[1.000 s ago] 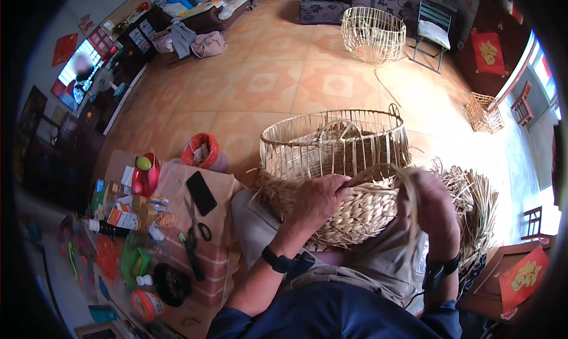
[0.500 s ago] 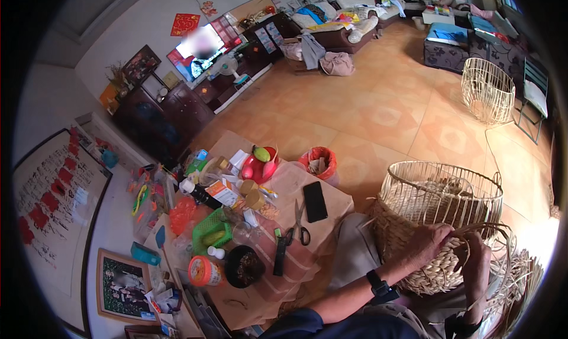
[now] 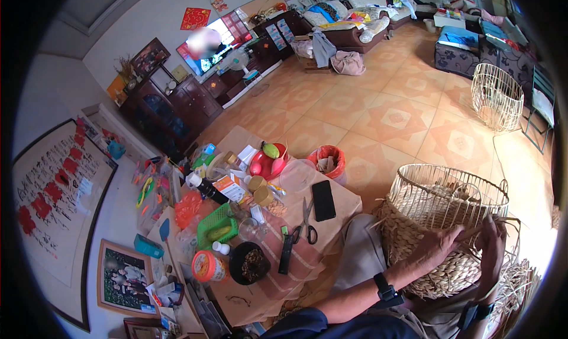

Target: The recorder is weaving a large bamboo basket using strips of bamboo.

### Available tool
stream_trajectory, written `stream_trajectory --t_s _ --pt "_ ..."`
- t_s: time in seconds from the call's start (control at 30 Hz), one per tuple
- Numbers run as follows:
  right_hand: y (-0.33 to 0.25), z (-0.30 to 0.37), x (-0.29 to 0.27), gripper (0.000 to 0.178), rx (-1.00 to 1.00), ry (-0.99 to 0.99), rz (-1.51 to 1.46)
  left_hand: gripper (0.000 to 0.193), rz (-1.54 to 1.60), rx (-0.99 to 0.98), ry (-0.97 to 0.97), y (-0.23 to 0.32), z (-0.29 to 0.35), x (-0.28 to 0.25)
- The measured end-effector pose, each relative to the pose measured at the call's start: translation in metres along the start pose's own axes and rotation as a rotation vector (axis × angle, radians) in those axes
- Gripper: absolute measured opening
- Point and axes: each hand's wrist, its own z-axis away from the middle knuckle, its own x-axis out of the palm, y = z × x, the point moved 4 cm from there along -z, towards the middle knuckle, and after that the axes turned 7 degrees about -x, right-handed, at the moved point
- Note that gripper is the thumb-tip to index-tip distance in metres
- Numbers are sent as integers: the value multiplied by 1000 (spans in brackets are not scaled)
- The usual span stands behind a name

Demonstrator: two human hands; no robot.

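Note:
A half-woven straw basket (image 3: 439, 222) on a wire frame rests on my lap at the lower right. My left hand (image 3: 436, 245) presses against its woven side, fingers curled on the straw strands. My right hand (image 3: 492, 239) grips a straw strand at the basket's right rim. A dark watch sits on my left wrist. Loose straw (image 3: 519, 283) hangs below the basket to the right.
A low table (image 3: 343, 204) to my left carries scissors (image 3: 306, 222), a black phone (image 3: 323, 200), a red fruit bowl (image 3: 267, 160), a dark bowl (image 3: 249, 263), jars and a green basket (image 3: 216, 228). An orange bin (image 3: 329, 159) and an empty wire frame (image 3: 496, 96) stand on the tiled floor.
My view has swung left, bringing the cluttered table and the wall into sight. Both hands stay on the basket, which now lies at the lower right.

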Motion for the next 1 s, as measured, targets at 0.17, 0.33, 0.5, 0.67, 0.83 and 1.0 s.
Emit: stream_trajectory --t_s 0.17,0.33,0.5,0.67,0.83,1.0 --pt "11 -32 -2 18 1 91 11 73 -669 262 149 27 19 16" --pt "-6 -38 21 12 -70 -380 425 70 -1010 116 116 32 25 32" --pt "-31 6 21 8 -1207 -270 1043 57 -767 147 93 10 25 59" --pt "-10 -2 28 4 -550 -353 1255 54 -492 50 -27 -3 24 75" --pt "-5 -2 42 9 -617 -320 1144 56 -654 205 -31 -21 52 78" --pt "-14 16 46 8 -766 -268 1160 60 -471 299 143 -5 55 43"
